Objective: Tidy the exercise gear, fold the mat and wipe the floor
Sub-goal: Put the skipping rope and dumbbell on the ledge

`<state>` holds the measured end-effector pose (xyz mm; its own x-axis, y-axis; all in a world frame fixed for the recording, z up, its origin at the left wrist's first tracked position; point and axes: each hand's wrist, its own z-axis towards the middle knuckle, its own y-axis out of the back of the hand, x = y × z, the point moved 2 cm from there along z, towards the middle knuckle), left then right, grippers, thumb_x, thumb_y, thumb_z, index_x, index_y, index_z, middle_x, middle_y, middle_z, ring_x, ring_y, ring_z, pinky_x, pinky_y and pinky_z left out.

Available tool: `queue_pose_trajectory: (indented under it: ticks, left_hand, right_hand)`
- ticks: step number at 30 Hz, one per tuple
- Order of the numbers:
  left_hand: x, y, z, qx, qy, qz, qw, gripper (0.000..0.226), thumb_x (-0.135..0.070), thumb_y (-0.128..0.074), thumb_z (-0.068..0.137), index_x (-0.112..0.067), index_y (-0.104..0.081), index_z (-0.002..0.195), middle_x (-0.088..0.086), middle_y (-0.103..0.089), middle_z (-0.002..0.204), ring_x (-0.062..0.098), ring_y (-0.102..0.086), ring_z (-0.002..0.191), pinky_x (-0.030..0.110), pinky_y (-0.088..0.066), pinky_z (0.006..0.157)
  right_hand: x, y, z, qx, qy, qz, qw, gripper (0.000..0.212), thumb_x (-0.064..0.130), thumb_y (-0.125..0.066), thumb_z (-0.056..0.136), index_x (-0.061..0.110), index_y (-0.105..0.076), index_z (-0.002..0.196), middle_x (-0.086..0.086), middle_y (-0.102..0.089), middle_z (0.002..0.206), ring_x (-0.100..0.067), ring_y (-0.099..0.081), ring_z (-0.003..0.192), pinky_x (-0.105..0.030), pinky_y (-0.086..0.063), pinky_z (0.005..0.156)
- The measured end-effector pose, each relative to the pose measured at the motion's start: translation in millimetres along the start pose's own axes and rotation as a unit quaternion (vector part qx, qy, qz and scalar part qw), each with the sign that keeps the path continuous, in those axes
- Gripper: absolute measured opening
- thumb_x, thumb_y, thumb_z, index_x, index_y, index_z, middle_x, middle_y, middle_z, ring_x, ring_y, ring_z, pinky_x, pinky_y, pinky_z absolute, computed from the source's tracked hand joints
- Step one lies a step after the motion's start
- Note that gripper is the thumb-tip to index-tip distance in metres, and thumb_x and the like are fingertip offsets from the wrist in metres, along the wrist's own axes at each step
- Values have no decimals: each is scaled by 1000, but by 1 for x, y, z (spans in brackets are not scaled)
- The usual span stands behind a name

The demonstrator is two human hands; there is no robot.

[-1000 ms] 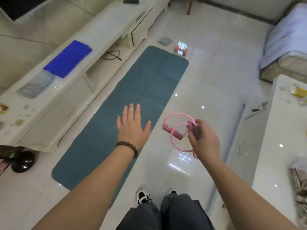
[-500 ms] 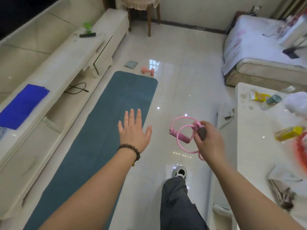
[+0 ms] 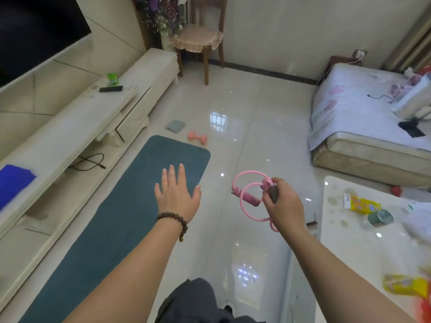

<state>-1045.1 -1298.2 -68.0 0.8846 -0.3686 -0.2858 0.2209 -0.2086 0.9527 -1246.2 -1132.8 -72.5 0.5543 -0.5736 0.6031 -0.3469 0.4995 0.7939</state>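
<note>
A teal exercise mat (image 3: 130, 206) lies flat on the glossy white floor, running from the lower left toward the middle. My right hand (image 3: 283, 203) grips a coiled pink jump rope (image 3: 248, 194) by its handles, held in the air right of the mat. My left hand (image 3: 177, 194) hovers over the mat with fingers straight and spread, holding nothing. A pink dumbbell (image 3: 197, 137) lies on the floor just past the mat's far end. Beside it a grey folded cloth (image 3: 175, 126) rests on the tiles.
A long white TV cabinet (image 3: 77, 127) lines the left wall, with a blue cloth (image 3: 14, 180) on top. A white table (image 3: 363, 243) with packets stands at the right. A bed (image 3: 370, 127) fills the far right, a chair (image 3: 200, 40) stands at the back.
My view has lifted and moved forward, so the far wall, chair and bed came into sight. Both hands keep the same pose, the rope still in my right hand.
</note>
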Motion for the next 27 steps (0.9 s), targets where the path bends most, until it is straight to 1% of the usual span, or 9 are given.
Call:
queue_pose_trajectory:
  ticks: [5, 8, 11, 13, 16, 20, 23, 27]
  left_hand:
    - [-34, -12, 78, -3, 10, -7, 1000, 73, -50, -36, 96, -20, -4, 154, 6, -5, 162, 22, 4, 149, 48, -7, 119]
    - [-50, -20, 141, -4, 12, -10, 1000, 73, -51, -35, 97, -20, -3, 154, 6, -4, 162, 22, 5, 149, 48, -6, 119]
    - [-65, -24, 217, -7, 24, -12, 1000, 73, -51, -35, 97, -20, -3, 154, 6, -3, 162, 22, 5, 149, 48, -6, 119]
    - [-78, -24, 271, -2, 35, -18, 999, 73, -51, -35, 97, -20, -4, 154, 6, -3, 162, 22, 5, 149, 48, -6, 119]
    - [-100, -17, 346, 4, 41, -28, 999, 73, -51, -36, 97, -21, -3, 154, 6, -4, 162, 22, 4, 149, 49, -6, 119]
    - [-125, -2, 432, -1, 49, -41, 998, 71, -51, -34, 97, -20, -6, 154, 7, -7, 162, 22, 2, 149, 49, -6, 119]
    - [-138, 6, 487, -2, 61, -47, 997, 71, -51, -35, 97, -19, -7, 154, 6, -6, 162, 21, 3, 149, 49, -5, 118]
    - [-154, 7, 553, -5, 85, -53, 995, 72, -51, -38, 96, -20, -8, 154, 6, -6, 162, 21, 2, 149, 48, -5, 118]
  right_hand:
    - [-3, -19, 87, 2, 17, 5, 1000, 18, 30, -58, 89, 21, -57, 105, 3, -59, 86, -21, -54, 80, -37, -47, 63]
    - [-2, -33, 153, 4, 24, 7, 1000, 18, 29, -58, 89, 21, -57, 106, 2, -59, 87, -21, -54, 81, -37, -46, 64]
    - [3, -49, 231, 5, 25, 7, 1000, 18, 26, -59, 88, 22, -57, 105, 3, -58, 86, -20, -53, 82, -33, -42, 62]
    - [9, -59, 288, 11, 25, 4, 1000, 17, 26, -58, 88, 23, -57, 105, 3, -60, 88, -20, -54, 82, -33, -42, 62]
    - [23, -70, 371, 18, 24, 0, 1000, 17, 28, -58, 88, 24, -57, 104, 2, -61, 88, -19, -54, 80, -32, -41, 60]
    - [48, -76, 471, 14, 30, 2, 999, 18, 32, -59, 88, 24, -57, 105, 2, -58, 86, -21, -52, 76, -30, -35, 57]
    - [60, -81, 535, 17, 34, 8, 999, 18, 30, -60, 88, 24, -57, 105, 4, -58, 88, -21, -54, 77, -31, -38, 59]
    - [70, -98, 617, 30, 54, 0, 998, 17, 28, -59, 88, 23, -58, 105, 3, -58, 88, -21, -53, 78, -31, -39, 60]
